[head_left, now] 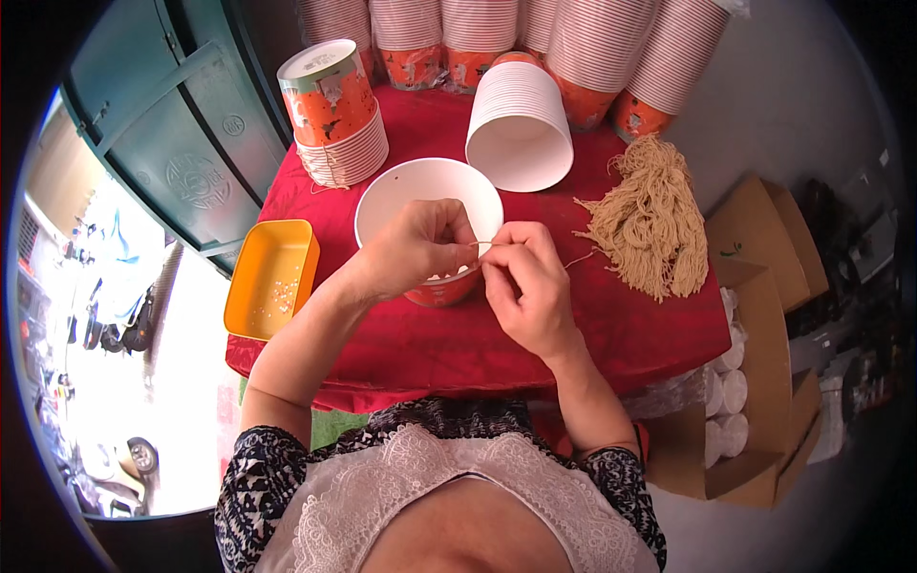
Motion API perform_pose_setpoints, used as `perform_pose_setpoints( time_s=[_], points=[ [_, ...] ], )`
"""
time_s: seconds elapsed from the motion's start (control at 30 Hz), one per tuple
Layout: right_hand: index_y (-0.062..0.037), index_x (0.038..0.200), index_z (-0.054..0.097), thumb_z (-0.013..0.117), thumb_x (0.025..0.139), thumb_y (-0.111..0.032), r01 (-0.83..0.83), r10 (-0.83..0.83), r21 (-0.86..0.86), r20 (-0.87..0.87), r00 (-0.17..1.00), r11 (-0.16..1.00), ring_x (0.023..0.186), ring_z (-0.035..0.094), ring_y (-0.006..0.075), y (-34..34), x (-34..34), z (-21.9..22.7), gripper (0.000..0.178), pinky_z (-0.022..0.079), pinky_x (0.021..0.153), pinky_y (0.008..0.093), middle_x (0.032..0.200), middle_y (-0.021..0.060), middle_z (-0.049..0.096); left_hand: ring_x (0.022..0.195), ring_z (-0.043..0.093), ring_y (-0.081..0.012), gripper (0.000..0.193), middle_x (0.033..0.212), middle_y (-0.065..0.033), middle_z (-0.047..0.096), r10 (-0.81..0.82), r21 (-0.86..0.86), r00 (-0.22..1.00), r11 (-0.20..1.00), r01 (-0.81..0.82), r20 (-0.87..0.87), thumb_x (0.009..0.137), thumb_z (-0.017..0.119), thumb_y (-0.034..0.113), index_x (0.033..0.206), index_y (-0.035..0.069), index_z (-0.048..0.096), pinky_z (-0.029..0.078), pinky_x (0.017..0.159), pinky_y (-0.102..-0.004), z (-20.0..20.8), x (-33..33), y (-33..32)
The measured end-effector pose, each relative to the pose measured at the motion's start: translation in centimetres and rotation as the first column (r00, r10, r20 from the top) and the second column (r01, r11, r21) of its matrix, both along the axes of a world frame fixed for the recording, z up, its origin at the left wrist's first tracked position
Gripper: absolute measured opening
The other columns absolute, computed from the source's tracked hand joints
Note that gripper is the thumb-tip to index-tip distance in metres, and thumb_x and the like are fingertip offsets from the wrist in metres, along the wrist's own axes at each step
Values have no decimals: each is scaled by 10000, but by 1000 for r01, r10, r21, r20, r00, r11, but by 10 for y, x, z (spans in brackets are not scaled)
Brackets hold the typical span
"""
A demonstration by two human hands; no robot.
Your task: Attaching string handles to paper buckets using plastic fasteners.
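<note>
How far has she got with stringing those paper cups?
Done, by the look of it: one stack of orange cups stands apart with string around it. In hand: the left hand and right hand pinch a thin tan string over an open white-lined cup. Left: the big bundle of strings and many stacked cups at the back.

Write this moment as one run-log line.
left hand: pinching string | right hand: pinching string | under hands: paper bowl | nearby: string bundle

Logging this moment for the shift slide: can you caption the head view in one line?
Both hands, left hand and right hand, pinch a thin tan string over a white paper bowl on a red-clothed table.
</note>
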State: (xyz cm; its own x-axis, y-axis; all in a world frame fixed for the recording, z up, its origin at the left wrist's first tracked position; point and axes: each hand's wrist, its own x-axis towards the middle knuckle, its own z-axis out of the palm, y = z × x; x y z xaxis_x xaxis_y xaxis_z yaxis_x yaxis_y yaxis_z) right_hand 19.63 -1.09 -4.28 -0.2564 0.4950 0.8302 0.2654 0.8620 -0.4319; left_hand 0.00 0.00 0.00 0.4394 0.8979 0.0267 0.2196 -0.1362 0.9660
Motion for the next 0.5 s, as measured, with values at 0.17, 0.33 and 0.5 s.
perform_pose_setpoints(
  time_s=[0.17,0.33,0.5],
  points=[
    [65,967,626,617,837,96,11,-16,-92,-52,999,996,842,622,279,7,-3,-6,134,519,704,364,964,142,581,740,554,-56,111,826,15,614,-7,97,1000,995,9,-21,840,681,-40,876,23,597,454,633,-217,-1,2,-6],
    [70,1001,627,595,859,108,-10,2,-123,-62,998,992,828,632,263,14,-6,-9,150,522,698,346,974,138,596,738,576,-98,131,817,-26,616,151,470,975,881,-58,-163,822,658,-62,883,26,584,474,629,-254,-7,13,-15],
    [59,1000,623,588,872,112,-7,-5,-159,-73,997,987,820,638,239,13,-7,-8,143,522,690,324,978,132,608,720,614,-205,161,855,-112,609,291,704,951,697,-137,-102,799,640,-92,907,4,569,508,636,-315,-15,23,-21]
  ],
)
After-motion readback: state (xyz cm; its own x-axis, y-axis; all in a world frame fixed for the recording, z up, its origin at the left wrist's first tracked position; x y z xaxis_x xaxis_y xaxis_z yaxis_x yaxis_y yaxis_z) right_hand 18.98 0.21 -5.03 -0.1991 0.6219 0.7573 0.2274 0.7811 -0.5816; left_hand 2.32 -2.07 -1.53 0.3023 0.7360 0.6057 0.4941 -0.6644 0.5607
